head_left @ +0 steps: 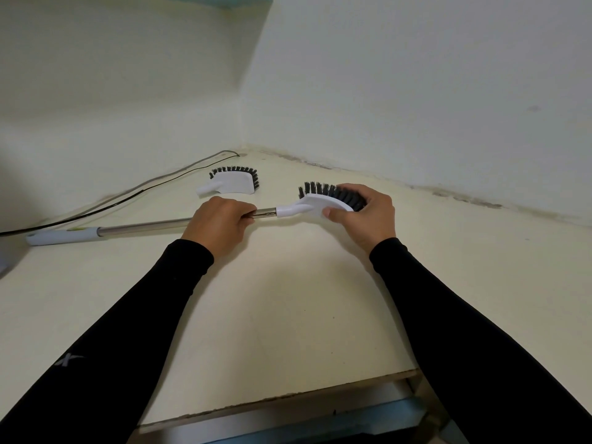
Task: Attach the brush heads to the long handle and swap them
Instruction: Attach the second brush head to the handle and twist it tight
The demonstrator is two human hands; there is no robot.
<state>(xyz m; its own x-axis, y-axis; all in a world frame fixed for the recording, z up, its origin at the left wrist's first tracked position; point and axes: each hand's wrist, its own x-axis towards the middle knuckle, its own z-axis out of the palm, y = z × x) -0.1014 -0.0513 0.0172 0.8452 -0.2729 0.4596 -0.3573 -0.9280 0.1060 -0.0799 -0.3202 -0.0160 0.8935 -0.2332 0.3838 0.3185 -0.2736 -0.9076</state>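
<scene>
A long metal handle (144,226) with a white grip end lies across the cream table, pointing right. My left hand (221,223) grips the handle near its right tip. A white brush head with dark bristles (315,203) sits on that tip, its socket meeting the metal end. My right hand (365,216) holds this head, fingers curled over the bristles and thumb on the white back. A second white brush head (232,182) lies loose on the table behind the handle, bristles toward the wall.
A black cable (128,193) runs along the back left of the table (288,299) toward the wall corner. Walls close the table at the back and right. The table's front edge (278,408) lies between my forearms.
</scene>
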